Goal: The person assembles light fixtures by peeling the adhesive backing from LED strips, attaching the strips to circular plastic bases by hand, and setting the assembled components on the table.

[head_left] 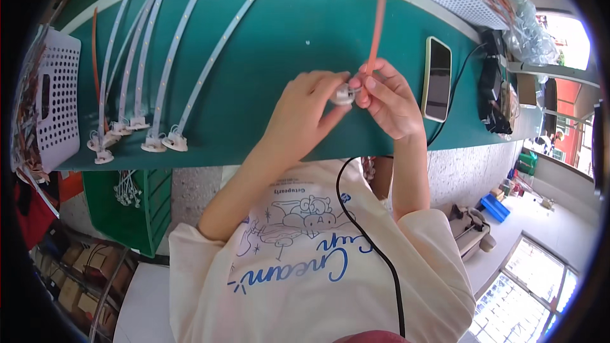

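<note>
Left hand grips the white round piece! Right hand pinches the orange strip over the green counter.

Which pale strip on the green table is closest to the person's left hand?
The rightmost pale strip: it slants most toward the right, and the other pale strips all lie farther from the left hand.

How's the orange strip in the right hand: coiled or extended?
Extended: the orange strip runs nearly straight from the right hand to the picture's top edge. Cannot tell beyond that; its far end is out of view.
</note>
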The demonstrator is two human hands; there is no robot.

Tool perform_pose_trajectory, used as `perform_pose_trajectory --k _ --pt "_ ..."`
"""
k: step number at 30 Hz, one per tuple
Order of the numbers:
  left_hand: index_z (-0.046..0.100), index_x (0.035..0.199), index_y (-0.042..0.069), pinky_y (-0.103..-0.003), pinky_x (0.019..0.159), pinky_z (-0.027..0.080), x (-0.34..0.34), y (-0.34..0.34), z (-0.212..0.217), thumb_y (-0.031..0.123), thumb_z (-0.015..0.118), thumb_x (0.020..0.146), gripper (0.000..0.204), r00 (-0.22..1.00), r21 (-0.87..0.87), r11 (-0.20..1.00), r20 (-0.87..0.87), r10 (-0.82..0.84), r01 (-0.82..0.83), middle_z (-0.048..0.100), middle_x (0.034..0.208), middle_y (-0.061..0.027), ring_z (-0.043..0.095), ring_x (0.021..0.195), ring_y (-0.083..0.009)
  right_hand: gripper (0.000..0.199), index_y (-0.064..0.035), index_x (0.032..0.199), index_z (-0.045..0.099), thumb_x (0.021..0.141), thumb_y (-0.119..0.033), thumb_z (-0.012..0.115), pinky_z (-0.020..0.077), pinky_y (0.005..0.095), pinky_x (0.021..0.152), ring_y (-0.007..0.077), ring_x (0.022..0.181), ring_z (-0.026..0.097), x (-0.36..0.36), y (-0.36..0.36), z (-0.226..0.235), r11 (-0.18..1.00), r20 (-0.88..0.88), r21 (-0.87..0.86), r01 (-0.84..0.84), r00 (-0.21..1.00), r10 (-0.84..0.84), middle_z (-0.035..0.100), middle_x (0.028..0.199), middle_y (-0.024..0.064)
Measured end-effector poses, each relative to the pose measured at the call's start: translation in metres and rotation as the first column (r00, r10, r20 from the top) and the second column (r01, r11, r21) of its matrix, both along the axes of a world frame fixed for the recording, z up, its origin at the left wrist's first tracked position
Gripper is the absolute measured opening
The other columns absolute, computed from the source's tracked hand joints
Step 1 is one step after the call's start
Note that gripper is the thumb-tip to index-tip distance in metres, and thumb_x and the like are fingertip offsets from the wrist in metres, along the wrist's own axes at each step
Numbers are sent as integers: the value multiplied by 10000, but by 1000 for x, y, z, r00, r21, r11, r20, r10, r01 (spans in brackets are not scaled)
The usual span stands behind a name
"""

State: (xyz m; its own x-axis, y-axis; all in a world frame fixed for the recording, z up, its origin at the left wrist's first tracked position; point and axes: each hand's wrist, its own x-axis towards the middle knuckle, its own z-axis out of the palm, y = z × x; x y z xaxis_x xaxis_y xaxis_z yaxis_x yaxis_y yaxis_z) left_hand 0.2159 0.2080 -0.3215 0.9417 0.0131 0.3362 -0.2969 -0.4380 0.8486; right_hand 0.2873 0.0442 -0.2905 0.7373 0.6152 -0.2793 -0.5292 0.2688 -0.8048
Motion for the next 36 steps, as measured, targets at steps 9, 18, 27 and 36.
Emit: perform_pose_trajectory --k 9,18,27,36 --pt "594 996 110 -336 725 387 -5 -9 -2 191 715 687 341 999 203 979 6 -32 31 554 946 -16 523 816 -190 115 -25 999 541 888 -34 514 444 251 687 145 822 546 -14 -23 -9 976 324 -198 89 946 -20 584 945 110" --pt "598 917 122 -318 711 382 -5 -12 -5 236 737 668 308 998 318 946 1 62 -59 520 870 -4 521 808 -163 184 64 1041 522 920 -60 460 496 308 780 177 833 605 -31 -21 4 831 450 -463 308 889 -79 587 1011 154" --pt "608 892 123 -309 694 380 -3 -12 -9 258 739 665 295 995 319 943 60 82 -97 522 848 2 525 782 -149 187 86 1021 537 907 -58 498 543 310 762 207 825 636 -47 -16 5 824 455 -425 374 875 -163 599 966 158" --pt "628 977 168 -308 717 359 -4 -5 -3 237 747 649 355 999 323 945 -38 -32 42 518 833 14 519 763 -144 190 80 997 534 909 -87 513 550 295 755 201 822 644 -45 -18 5 793 460 -422 438 858 -229 613 938 147"
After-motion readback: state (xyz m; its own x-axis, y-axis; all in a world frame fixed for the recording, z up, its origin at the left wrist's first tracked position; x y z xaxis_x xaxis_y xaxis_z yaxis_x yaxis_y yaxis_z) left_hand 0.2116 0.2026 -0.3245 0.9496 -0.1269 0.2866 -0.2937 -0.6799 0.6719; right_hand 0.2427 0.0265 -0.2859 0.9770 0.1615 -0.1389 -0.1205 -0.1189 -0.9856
